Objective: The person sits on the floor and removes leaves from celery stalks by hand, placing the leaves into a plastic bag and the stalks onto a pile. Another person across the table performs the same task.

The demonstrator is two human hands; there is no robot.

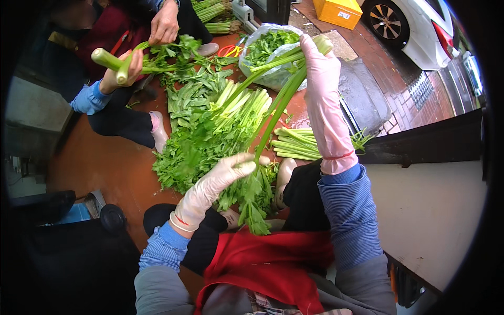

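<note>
My right hand, in a pinkish glove, is raised and grips a celery bunch close to its pale root end. The bunch's stalks fan out down and to the left. My left hand, in a whitish glove, has its thumb and fingers around one stalk low down, just above its leaves. Those leaves hang over my lap and red apron. Beneath the raised bunch lies a pile of leafy celery on the reddish floor, pale stalk ends pointing away from me.
Opposite, a co-worker's hands hold another celery bunch. A plastic bag of leaves stands beside orange-handled scissors. Trimmed stalks lie at right, near a white panel. A yellow box and a white car are outside.
</note>
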